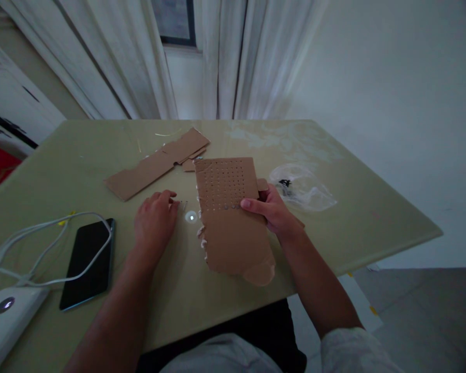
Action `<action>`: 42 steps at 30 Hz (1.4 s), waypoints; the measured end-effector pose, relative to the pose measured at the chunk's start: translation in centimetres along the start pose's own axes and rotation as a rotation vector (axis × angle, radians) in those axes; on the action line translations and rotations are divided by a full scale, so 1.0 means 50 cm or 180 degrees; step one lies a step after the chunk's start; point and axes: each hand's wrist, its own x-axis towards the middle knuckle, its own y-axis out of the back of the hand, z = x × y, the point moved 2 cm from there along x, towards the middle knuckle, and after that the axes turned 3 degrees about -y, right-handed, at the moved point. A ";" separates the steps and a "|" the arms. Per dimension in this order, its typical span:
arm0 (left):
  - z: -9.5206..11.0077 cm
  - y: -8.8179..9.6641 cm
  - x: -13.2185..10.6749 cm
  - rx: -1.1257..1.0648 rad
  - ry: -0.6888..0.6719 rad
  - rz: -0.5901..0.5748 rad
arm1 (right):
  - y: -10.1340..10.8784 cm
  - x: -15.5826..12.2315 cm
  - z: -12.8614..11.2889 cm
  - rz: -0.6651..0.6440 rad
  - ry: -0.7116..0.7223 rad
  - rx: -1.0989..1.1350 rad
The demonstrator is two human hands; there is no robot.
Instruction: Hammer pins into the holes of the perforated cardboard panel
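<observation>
My right hand grips the right edge of a brown cardboard sheet punched with a grid of small holes, holding it tilted above the table. White thread loops run along its left edge. My left hand rests on the table to the left of the sheet, fingers curled and pinched by a thin pin or needle; what the fingertips hold is too small to make out. A small shiny round object lies between the hand and the sheet.
A long cardboard strip lies further back on the beige table. A black phone, white cables and a white device sit at the left. A clear plastic bag lies at the right.
</observation>
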 end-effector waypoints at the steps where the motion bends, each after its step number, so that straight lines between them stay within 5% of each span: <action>1: 0.018 0.011 0.003 -0.0103 -0.0103 0.0191 | -0.001 -0.001 -0.001 -0.0005 0.0002 -0.0010; 4: 0.080 0.042 0.002 -0.0582 -0.0622 0.0771 | -0.005 -0.003 -0.003 -0.0044 0.0002 -0.0015; 7: 0.128 0.055 -0.012 -0.1345 -0.1170 0.0619 | -0.007 -0.006 -0.005 -0.0083 0.0013 -0.0024; 11: 0.155 0.059 -0.026 -0.1798 -0.1381 0.0513 | -0.009 -0.008 -0.006 -0.0122 -0.0025 -0.0094; 32: 0.179 0.065 -0.060 -0.1768 -0.1077 0.0862 | -0.023 -0.015 -0.022 -0.0557 0.0093 -0.0440; 38: 0.160 0.041 -0.049 -0.1837 -0.0580 0.0516 | -0.015 -0.006 -0.012 -0.0316 0.0175 -0.0510; 42: 0.150 0.039 -0.033 -0.2079 0.0057 0.0916 | -0.015 -0.009 -0.016 -0.0037 0.0218 -0.0497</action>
